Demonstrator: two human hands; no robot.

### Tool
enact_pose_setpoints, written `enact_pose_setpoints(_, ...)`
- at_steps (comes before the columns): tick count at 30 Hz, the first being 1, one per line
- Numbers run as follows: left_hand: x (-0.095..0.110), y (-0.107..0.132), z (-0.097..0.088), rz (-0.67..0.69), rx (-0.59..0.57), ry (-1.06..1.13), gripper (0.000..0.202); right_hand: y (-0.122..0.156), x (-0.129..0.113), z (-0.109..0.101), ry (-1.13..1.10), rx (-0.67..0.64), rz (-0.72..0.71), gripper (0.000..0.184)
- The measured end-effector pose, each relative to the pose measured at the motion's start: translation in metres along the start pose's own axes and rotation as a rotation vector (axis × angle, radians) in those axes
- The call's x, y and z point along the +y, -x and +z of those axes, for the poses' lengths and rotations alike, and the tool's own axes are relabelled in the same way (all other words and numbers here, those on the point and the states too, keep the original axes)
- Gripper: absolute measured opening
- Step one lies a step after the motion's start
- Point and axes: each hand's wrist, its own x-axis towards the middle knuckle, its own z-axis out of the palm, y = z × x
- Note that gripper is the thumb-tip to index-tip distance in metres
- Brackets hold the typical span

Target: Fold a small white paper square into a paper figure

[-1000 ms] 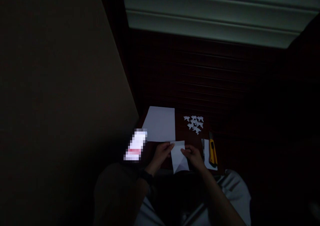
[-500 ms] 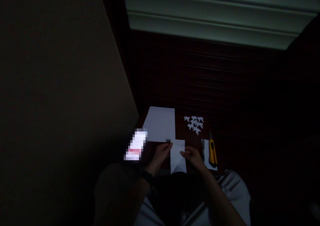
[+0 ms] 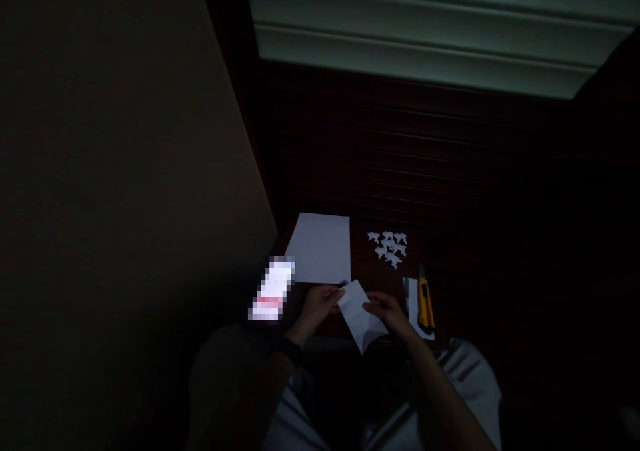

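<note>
A small creased sheet of white paper point(image 3: 359, 314) is held between my two hands near the front edge of the dark table. My left hand point(image 3: 324, 302) pinches its upper left corner between thumb and fingers. On the opposite side, my right hand point(image 3: 389, 311) grips the right edge, thumb on top. The sheet sits tilted, its lower end showing fold lines. Beyond my right hand lie several small folded paper pieces point(image 3: 389, 248) in a cluster. The light is dim, so fine creases are hard to make out.
A stack or sheet of white paper point(image 3: 323, 248) lies at the back left. Left of it glows a blurred bright screen point(image 3: 273, 290). At the right, a yellow utility knife point(image 3: 425, 308) rests on a white paper piece point(image 3: 414, 308). A wall point(image 3: 150, 138) rises at the left.
The creased paper has turned, its lower end swinging to the right, so it now lies slanted. Both hands have kept hold of it and shifted only slightly.
</note>
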Motion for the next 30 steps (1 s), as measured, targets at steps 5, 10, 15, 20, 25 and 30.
enact_pose_setpoints(5,0.014,0.008,-0.004,-0.015,-0.084,0.041,0.036,-0.003,-0.001,0.0,-0.061,-0.128,0.047,0.044)
enact_pose_setpoints(10,0.025,0.015,-0.01,-0.094,-0.275,0.104,0.039,-0.004,0.001,-0.01,-0.111,-0.125,0.1,0.045)
enact_pose_setpoints(15,0.025,0.017,-0.006,-0.098,-0.228,0.17,0.032,-0.004,0.005,-0.018,-0.058,-0.059,0.095,0.029)
enact_pose_setpoints(20,0.026,0.022,0.012,-0.171,-0.193,0.276,0.044,-0.008,0.013,-0.018,-0.022,0.067,0.011,0.024)
enact_pose_setpoints(25,0.012,0.017,0.023,-0.14,-0.107,0.157,0.042,-0.006,0.015,-0.017,-0.03,0.084,0.0,0.021)
enact_pose_setpoints(30,0.003,0.011,0.02,-0.06,-0.088,0.146,0.037,0.0,0.003,-0.013,-0.125,-0.008,-0.036,0.014)
